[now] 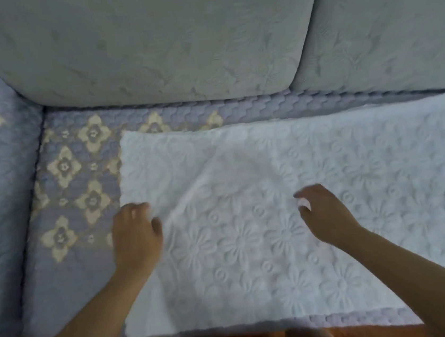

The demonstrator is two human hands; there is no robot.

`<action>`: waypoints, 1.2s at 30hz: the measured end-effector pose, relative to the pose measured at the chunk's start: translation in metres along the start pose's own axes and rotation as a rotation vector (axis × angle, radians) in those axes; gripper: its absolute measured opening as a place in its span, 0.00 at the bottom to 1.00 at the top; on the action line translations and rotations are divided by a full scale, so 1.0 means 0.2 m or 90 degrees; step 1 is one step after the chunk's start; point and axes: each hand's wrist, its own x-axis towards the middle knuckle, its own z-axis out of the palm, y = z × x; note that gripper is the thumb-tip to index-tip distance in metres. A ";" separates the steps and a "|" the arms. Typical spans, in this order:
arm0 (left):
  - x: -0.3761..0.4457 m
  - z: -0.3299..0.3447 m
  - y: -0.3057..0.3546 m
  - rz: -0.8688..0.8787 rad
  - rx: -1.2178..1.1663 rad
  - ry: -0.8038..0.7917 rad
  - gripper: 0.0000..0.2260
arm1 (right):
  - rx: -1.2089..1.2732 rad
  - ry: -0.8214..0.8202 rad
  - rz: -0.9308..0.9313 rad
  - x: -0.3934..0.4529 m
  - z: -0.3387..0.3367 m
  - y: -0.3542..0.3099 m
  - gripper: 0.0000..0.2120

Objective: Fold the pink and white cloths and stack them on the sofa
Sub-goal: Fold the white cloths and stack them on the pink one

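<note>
Under both hands, left hand (pixel 136 235) and right hand (pixel 322 212) pinch white cloth (pixel 246 193).

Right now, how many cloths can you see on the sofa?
1. Only the white cloth shows, spread flat on the sofa seat, with the left hand at its left edge and the right hand on its middle. No pink cloth is visible; it may be out of frame.
</note>
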 end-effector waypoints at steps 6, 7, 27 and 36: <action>0.71 0.12 0.50 0.311 0.078 0.094 0.16 | -0.120 0.225 -0.231 0.68 -0.14 -0.08 0.20; 0.83 0.14 0.48 0.349 0.131 0.098 0.17 | -0.152 0.237 -0.239 0.77 -0.14 -0.08 0.21; 0.94 0.22 0.68 0.422 0.114 0.109 0.04 | -0.318 0.312 -0.489 1.13 -0.17 -0.01 0.05; 0.98 0.21 0.72 0.429 0.058 0.094 0.14 | -0.309 0.263 -0.512 1.11 -0.16 -0.08 0.14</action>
